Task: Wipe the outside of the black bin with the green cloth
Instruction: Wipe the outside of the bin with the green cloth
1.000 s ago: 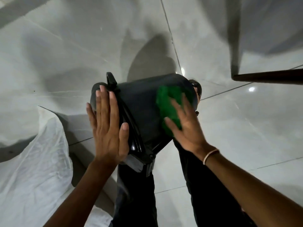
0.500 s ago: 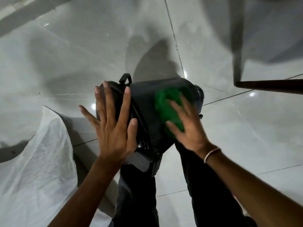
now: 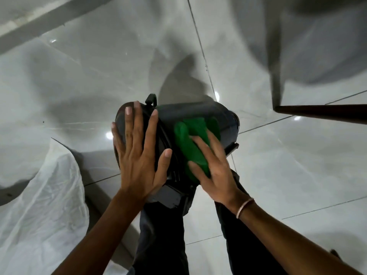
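Observation:
The black bin [image 3: 224, 116] lies tipped on its side between my legs, lid end to the left. My left hand [image 3: 139, 155] rests flat, fingers spread, on the lid end and steadies it. My right hand [image 3: 216, 171] presses the green cloth [image 3: 192, 139] against the bin's upper side wall, fingers laid over the cloth. The bin's far side and its base are mostly hidden.
A crumpled white plastic bag [image 3: 39, 205] lies on the grey tiled floor [image 3: 288, 165] at the left. A dark wooden bar [image 3: 321, 113] juts in from the right edge. My dark trouser legs [image 3: 162, 235] are below the bin.
The bin has rolled slightly, and its small handle now shows at the top. My left hand's fingers have spread wider on the lid. My right hand and the cloth have slid toward the lid.

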A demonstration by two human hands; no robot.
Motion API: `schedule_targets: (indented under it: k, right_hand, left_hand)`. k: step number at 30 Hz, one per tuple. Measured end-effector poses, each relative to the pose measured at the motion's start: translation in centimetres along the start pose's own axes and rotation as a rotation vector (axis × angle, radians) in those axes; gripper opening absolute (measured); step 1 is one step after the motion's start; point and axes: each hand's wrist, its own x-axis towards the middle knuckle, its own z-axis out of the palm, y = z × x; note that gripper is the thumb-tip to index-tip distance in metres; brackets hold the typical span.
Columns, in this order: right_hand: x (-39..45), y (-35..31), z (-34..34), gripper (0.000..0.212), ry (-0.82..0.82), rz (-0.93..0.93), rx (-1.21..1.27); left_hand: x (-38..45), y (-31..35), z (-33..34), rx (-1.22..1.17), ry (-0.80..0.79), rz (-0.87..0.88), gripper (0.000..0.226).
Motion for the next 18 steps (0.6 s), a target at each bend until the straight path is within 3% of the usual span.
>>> schedule_targets:
  k: [5,8,11,13,15,18]
  right_hand:
    - [2.8,7.1,-1.6,0.053,0.123,0.485,0.112]
    - [6.5,9.2,-2.0,0.047,0.190,0.574,0.139]
    - [10.7,8.5,-2.5,0.042,0.212,0.692,0.199]
    - [11.8,5.7,-2.8,0.044,0.216,0.625,0.265]
    - [10.5,2.8,-3.1,0.047,0.197,0.445,0.310]
    - [7.4,1.2,-3.8,0.038,0.197,0.312,0.346]
  left_hand:
    - [1.9,-0.8,-0.9,-0.150,-0.073,0.192,0.065]
    - [4.5,-1.3,-1.6,-0.056,-0.092,0.417,0.056]
    - [7.1,0.1,-1.4,-0.026,-0.035,0.443,0.048]
    - [8.4,0.9,-1.3,-0.013,-0.018,0.398,0.049]
    - [8.9,0.9,-1.4,-0.014,-0.027,0.364,0.049]
    - [8.7,1.0,-1.5,-0.006,-0.061,0.382,0.049]
